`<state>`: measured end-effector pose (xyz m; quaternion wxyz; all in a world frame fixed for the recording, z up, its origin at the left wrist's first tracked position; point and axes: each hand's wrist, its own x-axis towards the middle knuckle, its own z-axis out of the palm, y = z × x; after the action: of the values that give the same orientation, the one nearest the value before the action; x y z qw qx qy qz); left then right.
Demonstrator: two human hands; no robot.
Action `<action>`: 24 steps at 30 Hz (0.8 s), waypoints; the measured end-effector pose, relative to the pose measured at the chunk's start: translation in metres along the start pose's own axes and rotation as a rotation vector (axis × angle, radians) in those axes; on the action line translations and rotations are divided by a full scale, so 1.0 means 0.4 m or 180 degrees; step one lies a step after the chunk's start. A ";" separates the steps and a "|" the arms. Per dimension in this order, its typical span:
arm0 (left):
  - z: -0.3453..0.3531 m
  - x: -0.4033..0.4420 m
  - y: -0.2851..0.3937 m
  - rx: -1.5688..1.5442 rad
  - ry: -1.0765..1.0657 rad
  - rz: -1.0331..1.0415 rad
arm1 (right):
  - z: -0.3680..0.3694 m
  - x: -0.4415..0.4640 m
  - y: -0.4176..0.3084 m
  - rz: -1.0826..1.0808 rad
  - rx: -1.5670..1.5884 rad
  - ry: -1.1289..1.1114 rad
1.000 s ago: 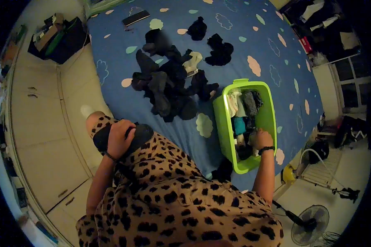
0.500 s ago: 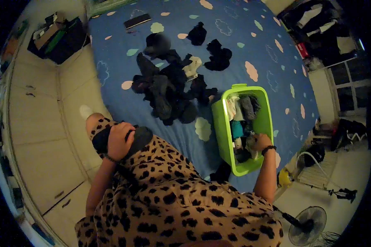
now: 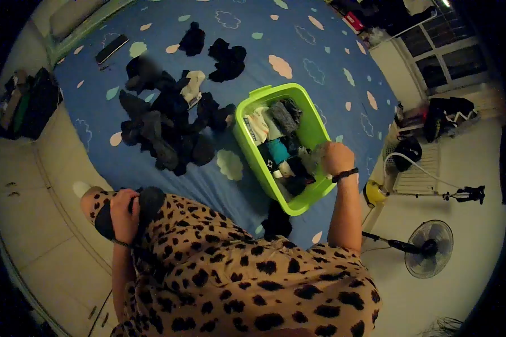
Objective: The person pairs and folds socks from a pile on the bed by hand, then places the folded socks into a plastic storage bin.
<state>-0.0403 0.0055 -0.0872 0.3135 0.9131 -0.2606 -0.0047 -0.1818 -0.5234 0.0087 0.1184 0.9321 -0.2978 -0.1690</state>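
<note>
My right hand (image 3: 339, 158) is closed over the right side of a bright green plastic basket (image 3: 315, 188), holding a greyish sock (image 3: 309, 158) that looks blurred. Inside the basket lie rolled and folded socks: a dark grey pair (image 3: 285, 115), a white one (image 3: 258, 124) and a teal one (image 3: 277, 150). My left hand (image 3: 125, 212) rests on my leg with bent fingers, closed on a dark grey sock (image 3: 150, 203) spread over the leopard-print trousers.
A heap of dark socks (image 3: 157, 140) lies on the blue bedsheet (image 3: 247, 50), with a light sock (image 3: 193, 87) among them. Dark bundles (image 3: 228, 59) lie farther back, near a black phone-like object (image 3: 111, 49). A fan (image 3: 429, 247) stands at right.
My right hand has risen from inside the basket to its right rim with the greyish sock. The view has turned rightward. My left hand stays on the dark sock on my leg.
</note>
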 end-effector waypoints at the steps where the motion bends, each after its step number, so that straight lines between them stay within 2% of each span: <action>1: -0.001 -0.009 -0.004 0.0051 0.0045 0.0028 | 0.033 0.008 -0.006 -0.0014 -0.0004 0.0057; 4: -0.007 -0.001 -0.003 -0.0159 -0.0097 -0.0104 | 0.093 0.026 -0.025 -0.0011 0.0063 -0.0059; 6: -0.007 -0.011 -0.001 -0.0125 0.0291 -0.0014 | 0.201 0.055 -0.041 -0.0195 0.0096 -0.0222; 7: -0.028 -0.018 0.008 -0.0405 0.0284 -0.0327 | 0.218 0.053 -0.074 -0.0119 0.0261 -0.0201; 8: -0.032 -0.012 0.014 -0.0748 0.0324 -0.0589 | 0.308 0.083 -0.043 -0.0182 -0.0082 -0.0325; 9: -0.028 -0.011 0.004 -0.1188 0.0557 -0.0728 | 0.267 0.067 -0.052 -0.0101 0.0035 -0.0302; 10: -0.032 -0.018 -0.010 -0.1633 0.0804 -0.0836 | 0.275 0.090 -0.026 -0.0408 -0.0079 -0.0463; 11: -0.047 -0.022 -0.022 -0.1538 0.0883 -0.0936 | 0.260 0.079 -0.021 -0.0262 0.0092 -0.0327; 12: -0.061 -0.025 -0.033 -0.2186 0.0948 -0.1135 | 0.313 0.116 0.019 -0.0485 -0.0040 -0.0539; 13: -0.071 -0.033 -0.038 -0.2855 0.1015 -0.1296 | 0.241 0.100 0.001 -0.0481 -0.0035 -0.0583; 14: -0.086 -0.042 -0.037 -0.2829 0.1071 -0.1323 | 0.163 0.070 -0.017 -0.0394 -0.0071 -0.0558; 16: -0.112 -0.053 -0.023 -0.2176 0.1067 -0.1275 | 0.019 0.024 -0.069 -0.0398 0.0006 -0.0241; 17: -0.119 -0.062 -0.019 -0.2158 0.1088 -0.1284 | -0.021 0.008 -0.098 -0.0554 0.0184 0.0057; 19: -0.120 -0.091 -0.014 -0.0957 0.0763 -0.1110 | -0.100 -0.025 -0.163 -0.1006 0.0670 0.0923; 20: -0.105 -0.100 -0.006 -0.0957 0.0771 -0.1114 | -0.165 -0.050 -0.220 -0.1303 0.1001 0.0875; 22: -0.071 -0.120 0.012 0.0432 0.0483 -0.0486 | -0.226 -0.113 -0.357 -0.1614 0.2027 0.0530; 23: -0.060 -0.126 0.030 0.0640 0.0153 -0.0612 | -0.217 -0.142 -0.426 -0.1853 0.2483 0.0326; 24: -0.050 -0.129 0.042 0.0647 0.0163 -0.0628 | -0.205 -0.154 -0.500 -0.2535 0.2471 0.0323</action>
<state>-0.0894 0.0303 -0.0696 0.2240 0.9612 -0.1605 0.0143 -0.0943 -0.3182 0.0343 -0.2924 0.9547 0.0430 -0.0336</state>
